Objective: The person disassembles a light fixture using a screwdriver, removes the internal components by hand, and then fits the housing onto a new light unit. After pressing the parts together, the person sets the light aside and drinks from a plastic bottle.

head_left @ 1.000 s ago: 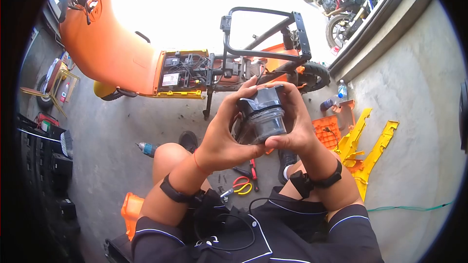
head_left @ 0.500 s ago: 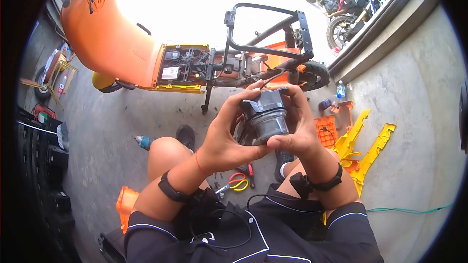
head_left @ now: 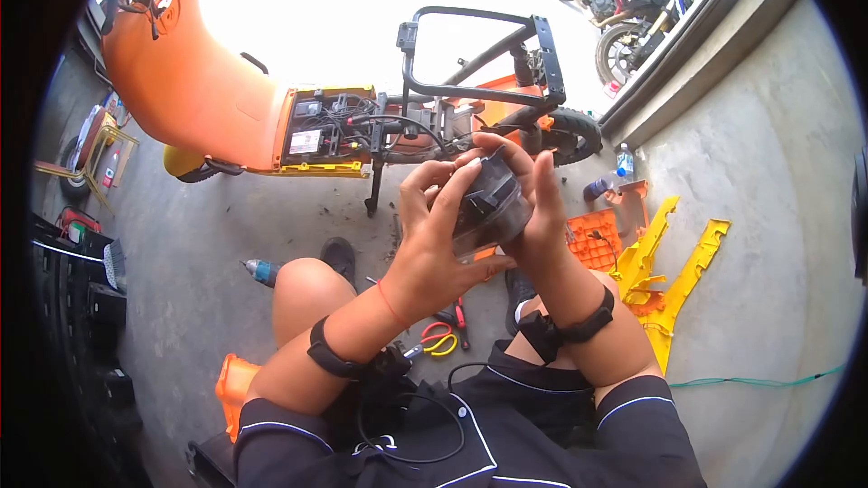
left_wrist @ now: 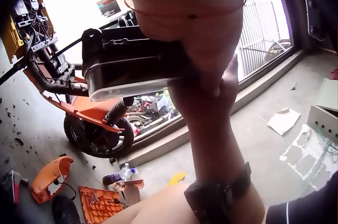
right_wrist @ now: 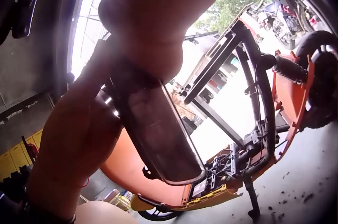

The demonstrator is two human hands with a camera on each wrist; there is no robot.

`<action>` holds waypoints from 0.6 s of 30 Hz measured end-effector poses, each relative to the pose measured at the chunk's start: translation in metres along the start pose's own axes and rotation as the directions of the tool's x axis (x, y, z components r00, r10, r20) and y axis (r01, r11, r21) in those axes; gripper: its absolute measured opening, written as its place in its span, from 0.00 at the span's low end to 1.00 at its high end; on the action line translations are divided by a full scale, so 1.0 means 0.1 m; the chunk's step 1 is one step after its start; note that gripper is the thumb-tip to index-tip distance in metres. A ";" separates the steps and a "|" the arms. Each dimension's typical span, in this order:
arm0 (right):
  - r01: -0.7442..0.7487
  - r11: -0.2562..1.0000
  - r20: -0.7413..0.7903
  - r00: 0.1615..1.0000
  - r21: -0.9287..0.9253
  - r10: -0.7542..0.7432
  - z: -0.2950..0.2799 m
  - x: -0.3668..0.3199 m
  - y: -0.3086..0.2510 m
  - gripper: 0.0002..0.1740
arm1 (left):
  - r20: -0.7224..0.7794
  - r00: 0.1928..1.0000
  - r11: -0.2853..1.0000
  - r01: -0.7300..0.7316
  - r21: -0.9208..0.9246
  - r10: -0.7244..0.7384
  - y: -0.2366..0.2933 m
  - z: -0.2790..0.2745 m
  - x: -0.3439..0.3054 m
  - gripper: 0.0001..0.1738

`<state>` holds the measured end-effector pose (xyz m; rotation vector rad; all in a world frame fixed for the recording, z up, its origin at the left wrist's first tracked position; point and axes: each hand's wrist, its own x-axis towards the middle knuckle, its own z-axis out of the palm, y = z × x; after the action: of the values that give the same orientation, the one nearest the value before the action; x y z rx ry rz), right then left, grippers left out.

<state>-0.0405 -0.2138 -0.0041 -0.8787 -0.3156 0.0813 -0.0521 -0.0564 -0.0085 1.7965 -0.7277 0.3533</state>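
Both hands hold up a light unit [head_left: 493, 203] with a black housing and a clear cover, over the person's lap. My left hand [head_left: 434, 244] grips its left side, fingers bent over the housing and thumb stretched below the cover. On the other side my right hand [head_left: 541, 230] holds it, thumb pointing up and fingers partly hidden behind it. In the left wrist view the housing [left_wrist: 127, 58] shows a tab at one corner and the cover's clear rim below. The long, rounded cover [right_wrist: 163, 134] faces the right wrist camera.
Ahead stands an orange scooter [head_left: 212, 113] with bare frame and exposed wiring. Scissors [head_left: 439, 340] and a power drill [head_left: 262, 271] lie on the floor. Yellow panels [head_left: 692, 280], an orange grille piece [head_left: 595, 239] and bottles [head_left: 624, 161] are at the right.
The light unit has turned and tilted in the hands. The right thumb has moved from the cover's lower edge to point upward beside it; the left fingers have shifted over the housing.
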 end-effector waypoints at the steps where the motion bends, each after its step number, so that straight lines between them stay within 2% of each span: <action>1: -0.009 1.000 -0.003 1.000 0.013 0.009 -0.06 0.04 -0.05 0.40 | 0.006 1.000 1.000 -0.005 -0.003 0.005 0.00 0.00 0.01 0.57; 2: -0.019 0.999 -0.005 1.000 0.027 0.019 -0.09 0.08 -0.09 0.37 | 0.051 0.999 1.000 -0.009 -0.003 0.009 -0.01 -0.01 0.01 0.53; 3: -0.030 0.997 -0.084 0.996 0.072 0.036 -0.05 0.11 -0.14 0.33 | 0.097 0.995 1.000 -0.012 -0.003 0.012 -0.02 -0.03 0.00 0.49; 4: -0.026 0.997 -0.088 0.996 0.071 0.032 -0.07 0.13 -0.18 0.33 | 0.101 0.995 1.000 -0.014 -0.005 0.014 -0.03 -0.06 0.02 0.49; 6: -0.173 0.973 -0.102 0.976 0.151 0.190 -0.12 0.14 -0.25 0.32 | 0.062 0.989 0.965 0.144 -0.219 -0.133 -0.09 -0.12 0.05 0.40; 7: -0.204 0.967 -0.110 0.969 0.149 0.221 -0.17 0.15 -0.22 0.34 | 0.005 0.980 0.951 0.193 -0.243 -0.198 -0.16 -0.12 0.05 0.37; 8: -0.203 0.967 -0.114 0.968 0.154 0.221 -0.16 0.15 -0.22 0.34 | -0.027 0.979 0.956 0.190 -0.225 -0.201 -0.21 -0.14 0.06 0.37; 11: -0.434 0.840 -0.108 0.866 0.326 0.489 -0.08 0.13 -0.21 0.37 | -0.019 0.983 0.970 0.175 -0.169 -0.181 -0.29 -0.13 0.09 0.34; 12: -0.432 0.839 -0.111 0.865 0.331 0.490 -0.06 0.12 -0.16 0.37 | -0.016 0.983 0.944 0.170 -0.281 -0.182 -0.37 -0.08 0.08 0.33; 13: -0.497 0.798 -0.076 0.832 0.339 0.550 -0.04 0.10 -0.11 0.37 | -0.014 0.983 0.907 0.163 -0.389 -0.183 -0.41 -0.04 0.06 0.31; 14: -0.560 0.753 -0.039 0.793 0.345 0.608 -0.02 0.09 -0.04 0.37 | -0.011 0.982 0.906 0.168 -0.388 -0.187 -0.33 -0.04 0.05 0.31; 15: -0.590 0.747 -0.073 0.768 0.306 0.637 -0.01 0.07 0.04 0.38 | 0.080 0.936 0.738 0.321 -0.594 -0.343 -0.18 -0.05 0.05 0.32; 16: -0.593 0.742 -0.070 0.765 0.313 0.641 0.00 0.04 0.06 0.38 | 0.203 0.862 0.499 0.444 -0.744 -0.464 -0.06 -0.06 0.05 0.34; 17: -0.585 0.761 -0.102 0.770 0.281 0.630 0.03 0.02 0.06 0.37 | 0.198 0.818 0.427 0.468 -0.773 -0.540 -0.01 -0.06 0.04 0.32; 18: -0.577 0.779 -0.135 0.775 0.247 0.617 0.07 0.01 0.06 0.37 | 0.199 0.814 0.426 0.474 -0.770 -0.546 -0.03 -0.05 0.00 0.32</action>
<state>-0.0415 -0.2044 -0.0040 -0.7572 0.1863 0.6066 -0.0493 -0.0514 -0.0088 1.0152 -0.1537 -0.3068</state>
